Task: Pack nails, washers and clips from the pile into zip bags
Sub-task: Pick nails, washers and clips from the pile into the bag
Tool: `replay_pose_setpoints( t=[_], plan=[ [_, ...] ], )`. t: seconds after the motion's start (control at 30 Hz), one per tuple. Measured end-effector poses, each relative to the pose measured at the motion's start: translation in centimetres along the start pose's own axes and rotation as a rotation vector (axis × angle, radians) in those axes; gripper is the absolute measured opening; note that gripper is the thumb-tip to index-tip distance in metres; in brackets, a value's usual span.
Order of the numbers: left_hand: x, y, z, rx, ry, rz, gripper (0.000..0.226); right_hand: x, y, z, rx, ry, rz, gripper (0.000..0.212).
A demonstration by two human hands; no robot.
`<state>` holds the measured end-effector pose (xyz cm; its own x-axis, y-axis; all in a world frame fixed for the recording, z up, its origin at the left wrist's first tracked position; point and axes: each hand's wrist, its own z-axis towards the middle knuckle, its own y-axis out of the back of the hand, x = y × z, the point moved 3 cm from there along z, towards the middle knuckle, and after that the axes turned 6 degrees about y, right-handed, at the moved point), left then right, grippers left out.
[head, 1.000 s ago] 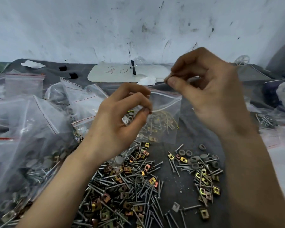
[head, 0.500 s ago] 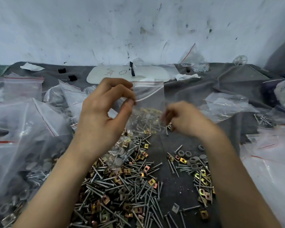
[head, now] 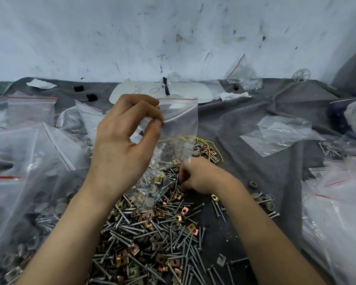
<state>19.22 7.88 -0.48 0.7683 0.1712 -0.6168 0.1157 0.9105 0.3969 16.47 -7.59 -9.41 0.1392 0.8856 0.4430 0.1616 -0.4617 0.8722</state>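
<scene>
White board — handwritten "O".

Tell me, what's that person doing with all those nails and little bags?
A person is packing bits into bags. The left hand pinches the top of a clear zip bag, held up with some pieces inside. The right hand is down in the pile of nails, washers and clips, fingers curled; what it has grabbed is hidden. Filled bags lie at the left.

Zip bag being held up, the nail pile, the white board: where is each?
zip bag (head: 180,122), head view, clear panel under its seal
nail pile (head: 152,233), head view, middle of heap
white board (head: 187,92), head view, bare right half
</scene>
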Motion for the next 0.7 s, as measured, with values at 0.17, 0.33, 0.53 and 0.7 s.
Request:
replay_pose_setpoints(
  t=[0.17, 0.33, 0.53, 0.7],
  plan=[
    [0.0, -0.1, 0.0, 0.0, -0.001, -0.003, 0.016, -1.1, 0.4, 0.1, -0.073, -0.074, -0.055, 0.02],
    [0.0, -0.2, -0.1, 0.018, 0.009, -0.003, 0.016, -1.7, 0.5, -0.1, -0.036, -0.096, -0.013, 0.026],
    [0.0, -0.3, -0.1, 0.028, 0.018, -0.009, 0.017, -0.5, 0.3, -0.5, 0.058, -0.012, 0.052, 0.015],
    [-0.1, -0.2, -0.1, 0.032, 0.012, -0.003, 0.016, -0.4, 0.0, -0.4, 0.06, -0.032, 0.017, 0.016]
  ],
)
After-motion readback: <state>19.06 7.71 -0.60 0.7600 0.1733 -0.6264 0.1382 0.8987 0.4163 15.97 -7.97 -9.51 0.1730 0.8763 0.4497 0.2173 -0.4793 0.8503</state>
